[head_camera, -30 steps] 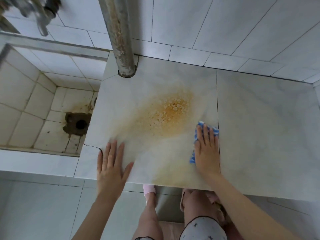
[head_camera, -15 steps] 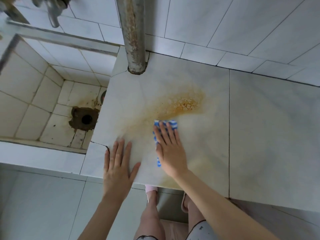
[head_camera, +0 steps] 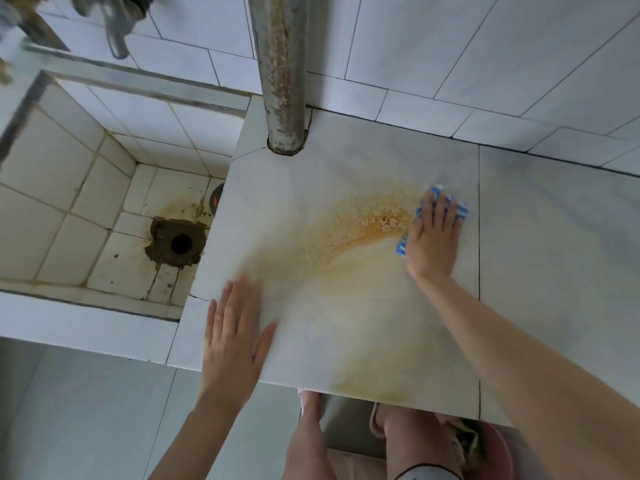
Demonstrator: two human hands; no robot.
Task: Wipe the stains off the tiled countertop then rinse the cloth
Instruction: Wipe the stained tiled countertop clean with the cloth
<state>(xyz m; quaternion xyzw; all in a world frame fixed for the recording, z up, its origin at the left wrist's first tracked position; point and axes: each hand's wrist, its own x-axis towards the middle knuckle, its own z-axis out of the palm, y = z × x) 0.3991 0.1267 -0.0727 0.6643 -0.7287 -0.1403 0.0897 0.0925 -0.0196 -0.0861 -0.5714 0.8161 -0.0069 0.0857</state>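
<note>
An orange-brown stain [head_camera: 367, 233] with pale bubbly patches spreads across the grey tiled countertop [head_camera: 540, 258]. A blue and white striped cloth [head_camera: 460, 208] lies at the stain's right end, mostly hidden under my right hand [head_camera: 433, 237], which presses it flat with straight fingers. Only the cloth's far edge and a bit at its left side show. My left hand [head_camera: 233, 337] rests flat on the counter's front left part, fingers spread.
A tiled sink basin [head_camera: 83, 202] with a dirty drain hole [head_camera: 180, 242] lies left of the counter. A rusty vertical pipe [head_camera: 282, 74] rises from the counter's back edge. A blurred tap [head_camera: 116, 26] hangs above the sink. My legs [head_camera: 311, 445] stand below the counter edge.
My right hand has swept the cloth from the stain's lower middle up to its right end. A curved wiped streak now shows below the stain's core. The left hand has stayed put.
</note>
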